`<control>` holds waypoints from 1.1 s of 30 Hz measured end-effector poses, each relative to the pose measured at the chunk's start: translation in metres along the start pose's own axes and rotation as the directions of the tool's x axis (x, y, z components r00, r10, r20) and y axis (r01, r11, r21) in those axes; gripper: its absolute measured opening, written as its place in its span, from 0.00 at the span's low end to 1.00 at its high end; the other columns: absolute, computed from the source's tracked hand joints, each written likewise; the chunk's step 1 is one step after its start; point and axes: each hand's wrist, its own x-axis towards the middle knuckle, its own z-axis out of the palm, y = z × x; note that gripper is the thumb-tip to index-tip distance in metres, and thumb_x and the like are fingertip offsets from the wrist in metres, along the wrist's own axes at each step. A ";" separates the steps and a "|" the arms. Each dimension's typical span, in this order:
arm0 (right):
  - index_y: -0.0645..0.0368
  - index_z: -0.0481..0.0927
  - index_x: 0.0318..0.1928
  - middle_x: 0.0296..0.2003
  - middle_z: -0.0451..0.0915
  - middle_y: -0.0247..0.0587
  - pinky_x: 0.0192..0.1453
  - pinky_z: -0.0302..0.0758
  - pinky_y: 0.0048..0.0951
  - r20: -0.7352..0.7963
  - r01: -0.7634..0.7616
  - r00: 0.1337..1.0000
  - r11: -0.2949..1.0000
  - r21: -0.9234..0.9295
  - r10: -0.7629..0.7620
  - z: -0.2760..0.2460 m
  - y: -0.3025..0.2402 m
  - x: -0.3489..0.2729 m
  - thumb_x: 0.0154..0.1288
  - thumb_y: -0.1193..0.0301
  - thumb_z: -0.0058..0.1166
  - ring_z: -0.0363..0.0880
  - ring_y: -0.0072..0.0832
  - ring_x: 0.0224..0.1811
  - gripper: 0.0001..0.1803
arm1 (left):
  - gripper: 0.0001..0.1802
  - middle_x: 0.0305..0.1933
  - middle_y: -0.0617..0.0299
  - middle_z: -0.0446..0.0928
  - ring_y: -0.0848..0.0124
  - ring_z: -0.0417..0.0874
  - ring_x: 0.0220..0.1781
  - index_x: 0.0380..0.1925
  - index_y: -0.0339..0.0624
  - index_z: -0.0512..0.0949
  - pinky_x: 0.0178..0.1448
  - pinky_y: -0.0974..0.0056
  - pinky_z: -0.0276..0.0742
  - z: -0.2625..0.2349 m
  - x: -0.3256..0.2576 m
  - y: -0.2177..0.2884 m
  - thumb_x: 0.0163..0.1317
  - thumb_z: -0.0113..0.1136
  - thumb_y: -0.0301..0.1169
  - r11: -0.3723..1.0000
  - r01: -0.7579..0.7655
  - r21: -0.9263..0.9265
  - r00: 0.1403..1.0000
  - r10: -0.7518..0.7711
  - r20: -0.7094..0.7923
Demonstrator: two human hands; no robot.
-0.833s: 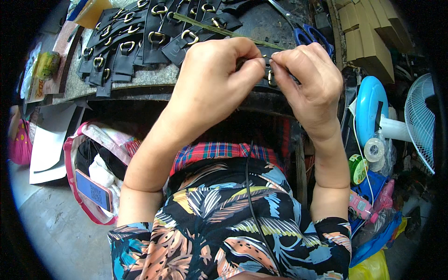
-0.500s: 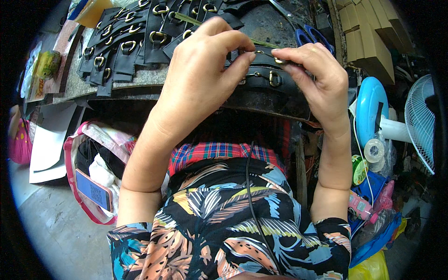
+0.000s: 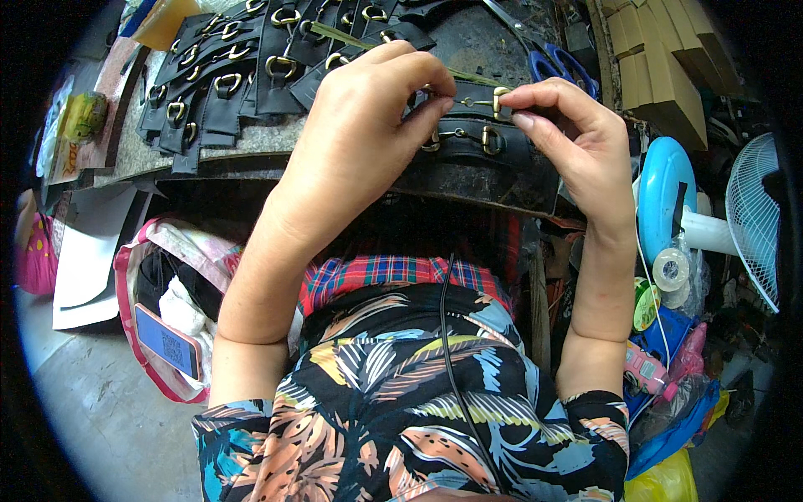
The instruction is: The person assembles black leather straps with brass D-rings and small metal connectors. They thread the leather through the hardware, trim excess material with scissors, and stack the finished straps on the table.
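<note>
My left hand (image 3: 368, 125) is closed in a pinch over the bench, its fingertips at the left end of a gold metal horsebit link (image 3: 499, 102); what exactly they grip is hidden. Thumb and forefinger of my right hand (image 3: 585, 142) pinch the link's upright gold end piece. Just below them lies a black leather strap (image 3: 523, 159) with another gold ring fitting (image 3: 492, 140) on it. To the left, several black leather straps (image 3: 278, 99) with gold D-shaped rings lie overlapping. A thin yellow-green strip (image 3: 335, 33) runs behind my left hand.
Blue-handled scissors (image 3: 562, 69) lie at the back right of the bench. Cardboard boxes (image 3: 661, 92) stand beyond. A blue and white fan (image 3: 669, 188) is at the right. Below left, a pink-edged bag (image 3: 125, 284) holds a phone (image 3: 167, 341). A cable hangs down my shirt.
My right thumb and fingertips have turned and shifted slightly, so the gold end piece now stands upright and more of the link shows. My left hand has barely moved.
</note>
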 end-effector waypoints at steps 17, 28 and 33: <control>0.59 0.89 0.41 0.38 0.85 0.39 0.49 0.78 0.35 0.026 0.217 0.963 0.708 -0.672 -0.270 -0.002 0.020 0.004 0.60 0.76 0.69 0.82 0.38 0.42 0.08 | 0.07 0.37 0.63 0.82 0.60 0.81 0.46 0.32 0.45 0.83 0.48 0.61 0.82 0.000 -0.007 -0.005 0.51 0.63 0.26 0.775 -0.185 0.605 0.977 0.212 0.027; 0.56 0.89 0.36 0.37 0.84 0.36 0.44 0.79 0.37 -0.060 0.215 0.935 0.697 -0.684 -0.348 0.005 0.028 -0.001 0.57 0.77 0.71 0.81 0.36 0.40 0.06 | 0.11 0.36 0.69 0.77 0.66 0.77 0.47 0.34 0.48 0.86 0.48 0.62 0.76 0.006 -0.021 -0.020 0.49 0.63 0.32 0.755 -0.148 0.639 0.971 0.232 -0.049; 0.57 0.88 0.36 0.37 0.84 0.37 0.44 0.79 0.37 -0.148 0.195 0.904 0.694 -0.694 -0.402 0.016 0.040 -0.006 0.57 0.78 0.70 0.81 0.37 0.40 0.06 | 0.14 0.38 0.71 0.77 0.65 0.76 0.48 0.39 0.47 0.88 0.49 0.61 0.73 0.007 -0.026 -0.021 0.49 0.66 0.33 0.751 -0.134 0.647 0.971 0.229 -0.064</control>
